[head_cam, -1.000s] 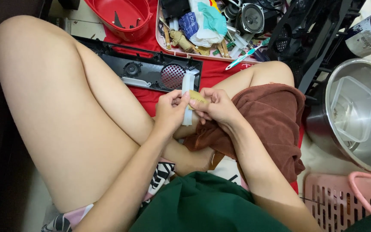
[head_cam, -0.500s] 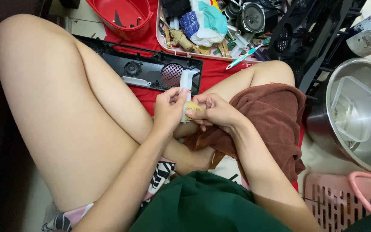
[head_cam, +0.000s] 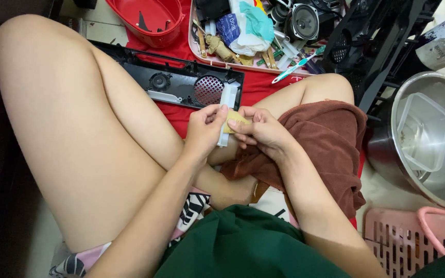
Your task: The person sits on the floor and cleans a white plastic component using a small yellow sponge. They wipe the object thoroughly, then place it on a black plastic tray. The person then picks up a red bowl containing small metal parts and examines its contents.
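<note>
I sit on the floor with my knees up, hands meeting over my lap. My left hand (head_cam: 205, 133) grips a narrow white plastic strip (head_cam: 228, 99) that stands upright between my fingers. My right hand (head_cam: 261, 129) pinches a small tan scrap (head_cam: 237, 118), maybe sandpaper or tape, pressed against the strip's side. A brown towel (head_cam: 330, 144) lies over my right thigh, under the right wrist. A long black plastic panel (head_cam: 181, 82) with a round mesh grille lies on the red cloth (head_cam: 256, 87) just beyond my hands.
A pink tray (head_cam: 202, 51) of tools, bags and a small speaker sits at the back. A red bowl (head_cam: 148, 18) is at the far left. A steel pot (head_cam: 428, 144) holding a clear plastic box stands right, a pink basket (head_cam: 413, 242) near it. A black frame (head_cam: 372, 46) leans behind.
The tan scrap has shifted down along the white strip by a small amount with my right hand. My left hand keeps the same grip on the strip.
</note>
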